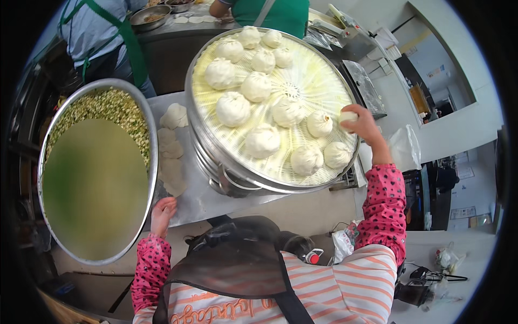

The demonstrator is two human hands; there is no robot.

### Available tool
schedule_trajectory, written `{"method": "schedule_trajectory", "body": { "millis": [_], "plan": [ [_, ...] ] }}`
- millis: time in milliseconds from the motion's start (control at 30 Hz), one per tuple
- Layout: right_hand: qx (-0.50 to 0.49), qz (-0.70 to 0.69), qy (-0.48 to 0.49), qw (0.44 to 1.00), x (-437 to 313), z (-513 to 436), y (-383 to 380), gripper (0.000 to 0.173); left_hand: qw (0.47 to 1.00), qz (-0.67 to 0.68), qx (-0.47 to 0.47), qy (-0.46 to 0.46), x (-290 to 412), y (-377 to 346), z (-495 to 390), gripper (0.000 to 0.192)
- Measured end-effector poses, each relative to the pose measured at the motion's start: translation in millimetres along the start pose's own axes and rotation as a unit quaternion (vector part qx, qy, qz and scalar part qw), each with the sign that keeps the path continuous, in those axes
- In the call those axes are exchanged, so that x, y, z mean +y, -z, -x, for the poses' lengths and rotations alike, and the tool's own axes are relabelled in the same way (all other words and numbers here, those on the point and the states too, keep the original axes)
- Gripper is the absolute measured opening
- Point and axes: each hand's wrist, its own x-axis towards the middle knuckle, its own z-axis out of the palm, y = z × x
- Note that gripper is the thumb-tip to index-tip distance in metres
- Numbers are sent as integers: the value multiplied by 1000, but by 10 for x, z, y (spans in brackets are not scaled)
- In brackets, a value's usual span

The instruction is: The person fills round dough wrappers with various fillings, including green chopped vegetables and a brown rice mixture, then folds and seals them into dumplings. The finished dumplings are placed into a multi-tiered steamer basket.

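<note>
My right hand [361, 123] holds a white filled bun [348, 118] at the right rim of a round metal steamer [259, 184]. Several pleated buns [262, 141] lie on the steamer's perforated liner [323, 89]. My left hand [164, 210] is at the near edge of the metal table [202, 210], just below a row of flat dough wrappers [172, 174]; whether its curled fingers touch the lowest one I cannot tell. To its left stands a large metal bowl [153, 162] of chopped green and pale filling [109, 103], part of it blurred.
Two people in green aprons [133, 52] [271, 16] stand at a far worktable with a metal bowl [150, 18] and dough pieces [196, 19]. A dark bottle with a red cap [313, 258] and a plastic bag [344, 243] are close to my right side.
</note>
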Motion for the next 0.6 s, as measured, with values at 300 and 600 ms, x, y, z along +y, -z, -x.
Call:
{"method": "schedule_trajectory", "body": {
  "millis": [300, 600],
  "plan": [
    [-63, 39, -10, 997, 145, 79, 84, 34, 993, -104, 54, -8, -222, 23, -348, 28],
    [-35, 96, 27, 994, 140, -13, -132, 39, 960, -241, 95, -108, -893, 587, -983, 45]
  ]
}}
